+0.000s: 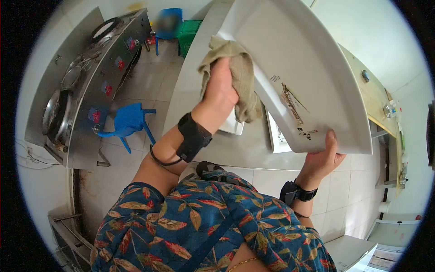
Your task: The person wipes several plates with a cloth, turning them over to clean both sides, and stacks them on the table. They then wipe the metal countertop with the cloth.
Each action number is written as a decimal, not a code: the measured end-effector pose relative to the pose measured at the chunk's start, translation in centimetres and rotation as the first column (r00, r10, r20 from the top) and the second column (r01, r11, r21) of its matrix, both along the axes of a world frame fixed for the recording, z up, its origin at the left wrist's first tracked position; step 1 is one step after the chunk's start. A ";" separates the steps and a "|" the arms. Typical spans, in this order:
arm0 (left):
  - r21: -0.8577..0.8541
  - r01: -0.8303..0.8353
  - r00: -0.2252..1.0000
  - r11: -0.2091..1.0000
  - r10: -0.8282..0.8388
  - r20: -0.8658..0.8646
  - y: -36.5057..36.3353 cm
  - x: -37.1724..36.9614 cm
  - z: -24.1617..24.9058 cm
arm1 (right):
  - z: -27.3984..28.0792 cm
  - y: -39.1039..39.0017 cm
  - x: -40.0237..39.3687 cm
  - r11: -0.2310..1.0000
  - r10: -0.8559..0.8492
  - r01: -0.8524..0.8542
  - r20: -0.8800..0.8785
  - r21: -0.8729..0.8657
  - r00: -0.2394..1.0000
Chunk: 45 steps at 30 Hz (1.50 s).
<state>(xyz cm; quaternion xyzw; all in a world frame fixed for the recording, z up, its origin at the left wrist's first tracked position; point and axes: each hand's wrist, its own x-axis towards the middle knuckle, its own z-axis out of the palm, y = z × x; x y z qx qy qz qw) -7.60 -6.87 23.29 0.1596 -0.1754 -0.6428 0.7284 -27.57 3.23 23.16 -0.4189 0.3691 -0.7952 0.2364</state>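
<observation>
A large white fan-shaped plate [290, 50], painted with bamboo and dark characters, is held up and tilted over the table. My right hand [322, 161] grips its lower rim, thumb on the upper face. In my left hand [220, 88] is a bunched olive-green cloth [247, 81], pressed near the plate's left edge; part of it hangs down. The fingers of that hand are mostly hidden by the cloth. Beneath, on the metal table [244, 156], lie other white dishes [278, 136], partly covered by the plate and the cloth.
A steel stove counter [108, 77] with woks [56, 118] runs along the left. Between it and the table stands a blue plastic chair [127, 120]. Farther back are another blue chair [167, 22] and a green crate [189, 34]. A long counter [376, 97] lines the right wall.
</observation>
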 end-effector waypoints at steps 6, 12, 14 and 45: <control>0.019 -0.081 0.997 0.997 0.081 -0.004 -1.3 0.9 -1.0 | -0.2 1.0 0.7 0.997 0.063 -0.060 0.074 -0.046 0.995; 0.236 0.079 0.997 0.968 -0.080 -0.004 4.3 -5.4 -2.1 | -1.1 -0.8 3.0 0.993 0.080 -0.071 0.096 -0.093 0.992; 0.064 0.255 0.964 0.965 -0.249 -0.093 4.8 -6.0 -3.8 | -0.9 -1.1 3.6 0.991 0.092 -0.088 0.036 -0.101 0.995; 0.164 0.040 0.944 0.986 -0.091 0.318 3.1 -0.8 -7.1 | -24.6 -3.0 -16.3 0.833 -0.147 -0.124 0.430 0.540 0.891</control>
